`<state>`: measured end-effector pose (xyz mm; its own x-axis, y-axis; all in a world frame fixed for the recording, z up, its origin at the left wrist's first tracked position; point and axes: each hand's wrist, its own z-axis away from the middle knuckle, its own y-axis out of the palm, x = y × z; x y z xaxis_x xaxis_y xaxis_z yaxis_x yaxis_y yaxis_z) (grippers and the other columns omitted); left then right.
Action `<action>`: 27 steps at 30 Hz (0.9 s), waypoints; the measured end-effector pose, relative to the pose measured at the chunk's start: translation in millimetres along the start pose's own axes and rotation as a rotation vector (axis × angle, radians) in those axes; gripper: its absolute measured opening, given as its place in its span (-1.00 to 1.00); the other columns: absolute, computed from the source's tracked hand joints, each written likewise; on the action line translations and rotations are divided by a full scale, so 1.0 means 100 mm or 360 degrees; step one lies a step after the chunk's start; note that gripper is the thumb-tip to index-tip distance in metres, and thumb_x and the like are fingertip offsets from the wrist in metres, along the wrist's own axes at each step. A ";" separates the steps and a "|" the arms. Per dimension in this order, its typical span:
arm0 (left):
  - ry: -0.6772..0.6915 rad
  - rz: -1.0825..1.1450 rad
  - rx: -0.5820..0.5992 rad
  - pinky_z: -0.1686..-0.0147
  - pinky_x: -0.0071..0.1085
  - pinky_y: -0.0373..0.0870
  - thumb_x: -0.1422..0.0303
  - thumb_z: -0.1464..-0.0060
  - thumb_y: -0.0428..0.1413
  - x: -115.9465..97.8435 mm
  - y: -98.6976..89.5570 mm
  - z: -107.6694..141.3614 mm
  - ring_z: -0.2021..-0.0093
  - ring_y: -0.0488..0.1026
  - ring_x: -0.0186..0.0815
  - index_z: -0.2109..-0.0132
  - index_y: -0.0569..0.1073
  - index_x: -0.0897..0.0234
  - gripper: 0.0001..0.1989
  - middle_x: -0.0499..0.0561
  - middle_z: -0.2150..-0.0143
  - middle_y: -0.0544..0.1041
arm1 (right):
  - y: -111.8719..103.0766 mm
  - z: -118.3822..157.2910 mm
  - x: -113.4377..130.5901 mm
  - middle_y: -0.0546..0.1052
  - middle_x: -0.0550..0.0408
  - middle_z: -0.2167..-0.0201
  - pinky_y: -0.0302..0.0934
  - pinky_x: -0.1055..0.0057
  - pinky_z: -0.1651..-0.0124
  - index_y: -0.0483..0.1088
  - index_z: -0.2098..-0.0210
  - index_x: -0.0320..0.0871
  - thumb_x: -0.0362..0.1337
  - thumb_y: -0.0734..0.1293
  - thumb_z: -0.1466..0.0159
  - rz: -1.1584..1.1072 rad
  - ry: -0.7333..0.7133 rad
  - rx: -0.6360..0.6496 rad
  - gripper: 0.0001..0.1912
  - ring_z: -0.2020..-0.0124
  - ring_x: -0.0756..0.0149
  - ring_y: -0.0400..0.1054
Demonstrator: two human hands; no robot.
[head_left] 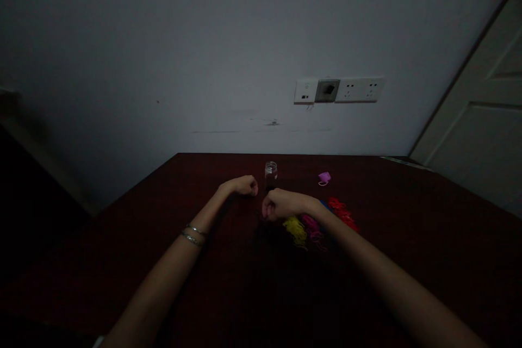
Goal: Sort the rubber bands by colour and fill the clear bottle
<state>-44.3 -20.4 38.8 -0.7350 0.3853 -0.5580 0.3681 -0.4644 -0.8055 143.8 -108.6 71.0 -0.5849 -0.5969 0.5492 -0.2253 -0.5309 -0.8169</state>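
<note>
My left hand (245, 185) is closed with its fingers curled, low over the table and left of a clear glass jar (271, 169) that stands upright without a lid. Whatever its fingers may hold is hidden. Nearer to me than the jar, my right hand (281, 204) is closed with fingertips pointing down, above a dark tangle on the table that is too dim to make out. Beside and partly under my right wrist lie bundles of yarn: yellow (297, 231), magenta (313, 228), a bit of blue (325, 205) and red (342, 213).
A small pink item with a loop (324, 178) lies right of the jar. The dark red table (204, 168) meets a pale wall with a row of sockets (359, 89). A white door (481, 114) stands at the right. The light is dim.
</note>
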 end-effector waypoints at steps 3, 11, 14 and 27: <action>-0.0012 -0.0110 -0.0013 0.50 -0.48 0.19 0.55 0.31 0.01 -0.01 0.02 0.01 0.60 0.26 -0.40 0.50 0.47 0.35 -0.83 -0.05 0.62 0.40 | -0.15 0.09 -0.03 0.51 0.10 0.47 0.13 0.58 0.47 0.48 0.32 -0.24 -0.46 0.24 0.05 -0.0057 -0.0022 -0.0076 -0.70 0.49 0.45 0.32; 0.0227 -0.0404 -0.0037 0.48 -0.48 0.16 0.61 0.31 -0.01 -0.14 0.05 0.21 0.58 0.18 -0.41 0.60 0.37 0.30 -0.85 -0.04 0.62 0.33 | -0.56 0.44 -0.15 0.48 0.08 0.49 0.11 0.54 0.48 0.48 0.35 -0.23 -0.42 0.22 0.02 -0.0064 0.0104 -0.0402 -0.73 0.51 0.45 0.28; 0.0335 -0.0509 0.0028 0.45 -0.49 0.15 0.63 0.28 -0.02 -0.35 0.04 0.45 0.50 0.20 -0.41 0.54 0.36 0.32 -0.84 0.00 0.48 0.37 | -0.70 0.56 -0.34 0.49 0.06 0.49 0.11 0.53 0.48 0.48 0.35 -0.25 -0.38 0.23 0.00 -0.0132 0.0214 -0.0534 -0.74 0.50 0.43 0.27; 0.0652 -0.0701 0.0111 0.25 -0.44 0.25 0.46 -0.07 -0.01 -0.79 0.40 0.99 0.22 0.35 -0.36 0.14 0.38 0.26 -0.81 0.03 0.16 0.38 | -0.84 0.83 -1.21 0.51 0.04 0.50 0.25 0.46 0.45 0.48 0.41 -0.24 -0.27 0.34 0.00 -0.0604 0.0464 -0.0943 -0.82 0.55 0.41 0.33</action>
<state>-28.0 -148.4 70.5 -0.5252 0.8226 -0.2177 0.0307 -0.2374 -0.9709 298.1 -42.0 87.4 -0.5472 -0.2112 0.8099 -0.7847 -0.2073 -0.5842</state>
